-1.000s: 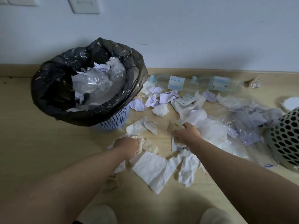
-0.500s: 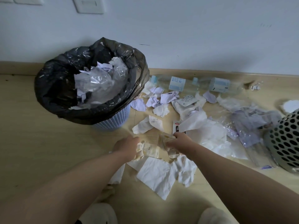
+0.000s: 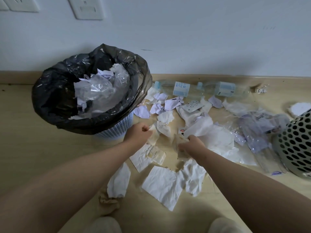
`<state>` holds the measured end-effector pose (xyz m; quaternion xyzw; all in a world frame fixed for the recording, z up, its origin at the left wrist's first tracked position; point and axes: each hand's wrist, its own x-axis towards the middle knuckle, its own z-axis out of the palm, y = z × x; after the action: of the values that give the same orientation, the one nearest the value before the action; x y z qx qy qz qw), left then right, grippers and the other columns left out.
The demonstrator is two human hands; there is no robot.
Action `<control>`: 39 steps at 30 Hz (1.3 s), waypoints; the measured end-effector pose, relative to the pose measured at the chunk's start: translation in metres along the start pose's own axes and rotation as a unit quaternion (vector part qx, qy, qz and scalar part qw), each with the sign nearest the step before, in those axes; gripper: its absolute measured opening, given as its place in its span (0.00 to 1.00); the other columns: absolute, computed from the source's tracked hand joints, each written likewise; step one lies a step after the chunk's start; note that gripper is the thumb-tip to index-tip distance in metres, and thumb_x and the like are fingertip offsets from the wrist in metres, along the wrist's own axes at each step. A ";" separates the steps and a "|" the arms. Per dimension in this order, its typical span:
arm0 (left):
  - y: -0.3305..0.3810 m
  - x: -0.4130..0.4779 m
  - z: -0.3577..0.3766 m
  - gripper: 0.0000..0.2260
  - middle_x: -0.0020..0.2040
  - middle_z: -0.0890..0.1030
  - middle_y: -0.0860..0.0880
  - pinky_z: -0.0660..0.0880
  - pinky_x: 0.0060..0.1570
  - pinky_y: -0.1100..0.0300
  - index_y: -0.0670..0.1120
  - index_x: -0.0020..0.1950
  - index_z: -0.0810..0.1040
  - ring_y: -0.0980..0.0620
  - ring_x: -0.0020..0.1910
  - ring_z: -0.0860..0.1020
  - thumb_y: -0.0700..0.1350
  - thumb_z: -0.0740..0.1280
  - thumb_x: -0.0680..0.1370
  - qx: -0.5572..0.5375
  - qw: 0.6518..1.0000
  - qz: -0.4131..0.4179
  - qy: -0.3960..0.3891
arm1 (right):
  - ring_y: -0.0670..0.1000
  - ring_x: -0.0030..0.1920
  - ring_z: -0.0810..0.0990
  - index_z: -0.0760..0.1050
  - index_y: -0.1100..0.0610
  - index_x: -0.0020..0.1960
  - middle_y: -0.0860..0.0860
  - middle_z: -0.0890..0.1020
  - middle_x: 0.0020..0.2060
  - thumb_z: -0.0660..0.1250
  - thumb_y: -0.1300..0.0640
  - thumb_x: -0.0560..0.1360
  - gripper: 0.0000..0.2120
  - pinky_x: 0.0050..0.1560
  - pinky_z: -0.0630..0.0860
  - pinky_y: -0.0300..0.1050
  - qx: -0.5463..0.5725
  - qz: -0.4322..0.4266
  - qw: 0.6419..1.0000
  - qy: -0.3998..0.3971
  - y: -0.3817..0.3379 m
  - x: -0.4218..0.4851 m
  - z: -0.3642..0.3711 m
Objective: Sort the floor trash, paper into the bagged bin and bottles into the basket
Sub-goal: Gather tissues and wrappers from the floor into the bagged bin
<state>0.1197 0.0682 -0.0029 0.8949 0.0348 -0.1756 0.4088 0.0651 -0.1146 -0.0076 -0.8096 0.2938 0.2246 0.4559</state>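
The bin with the black bag (image 3: 50, 98) stands at the left by the wall, part full of paper and clear plastic. Crumpled paper scraps (image 3: 161, 184) litter the floor in front of it. My left hand (image 3: 138, 132) grips a wad of stained tissue (image 3: 154, 137) just right of the bin's base. My right hand (image 3: 191, 145) clutches another crumpled tissue (image 3: 180, 154) a little to the right. Two clear bottles (image 3: 181, 89) (image 3: 225, 89) lie along the skirting. The perforated basket (image 3: 296, 145) stands at the right edge.
Clear plastic bags (image 3: 259, 128) and white sheets lie between my right hand and the basket. A brown crumpled wad (image 3: 108, 201) sits near my knees (image 3: 105, 224). A white piece (image 3: 299, 108) lies behind the basket. Wall sockets (image 3: 89, 7) are above the bin.
Both hands have gathered tissue and lifted it off the floor, the left hand moving up toward the bin. The view has tilted up, showing more wall.
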 end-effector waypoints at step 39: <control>-0.032 -0.037 0.049 0.10 0.57 0.73 0.46 0.69 0.39 0.57 0.48 0.59 0.67 0.47 0.47 0.75 0.39 0.56 0.79 0.357 0.916 0.081 -0.166 | 0.51 0.32 0.75 0.72 0.62 0.61 0.57 0.78 0.45 0.61 0.52 0.78 0.17 0.21 0.69 0.37 0.028 0.027 0.999 -0.027 0.017 -0.008 0.009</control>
<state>0.0645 0.0557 -0.0424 0.9390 -0.1709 -0.2889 0.0745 0.0468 -0.1115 -0.0171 -0.7817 0.3094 0.2504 0.4802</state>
